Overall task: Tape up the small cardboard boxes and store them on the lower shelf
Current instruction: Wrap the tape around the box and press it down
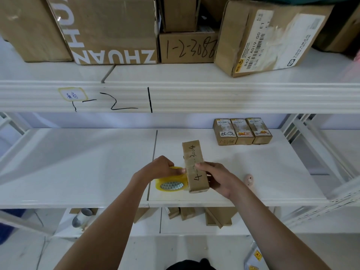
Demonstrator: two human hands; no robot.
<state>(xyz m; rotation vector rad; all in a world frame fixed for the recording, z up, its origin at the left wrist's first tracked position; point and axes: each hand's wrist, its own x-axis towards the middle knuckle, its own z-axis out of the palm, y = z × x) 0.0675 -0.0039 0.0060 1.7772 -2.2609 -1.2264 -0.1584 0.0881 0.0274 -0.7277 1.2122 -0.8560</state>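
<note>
So your right hand (218,177) has its fingers curled round the small cardboard box (195,166), gripping it from the right side with a fingertip lying across the top face, right over the "4-...3004" scrawled on it. The box sits lengthwise, pointing away from you, just above the white shelf (78,162).

Your left hand (162,167) is pinching the yellowish tape (171,183), thumb and fingers closed on the strip right up against the box's left edge. The roll itself hangs just below that hand, touching the box's near left side. Can't tell whether the roll rests on the shelf or hangs free.

Past your right hand, further back and a bit to the right, three labelled small boxes (242,131) stand side by side, touching each other. Just right of your right wrist there's a little pinkish round thing (248,179) on the shelf, too blurry to identify.

Above both hands, the upper shelf (194,94) carries big cartons (109,30), one marked "ZHUAN". Below your forearms, more brown boxes (194,215) sit on the lower shelf (194,228).
</note>
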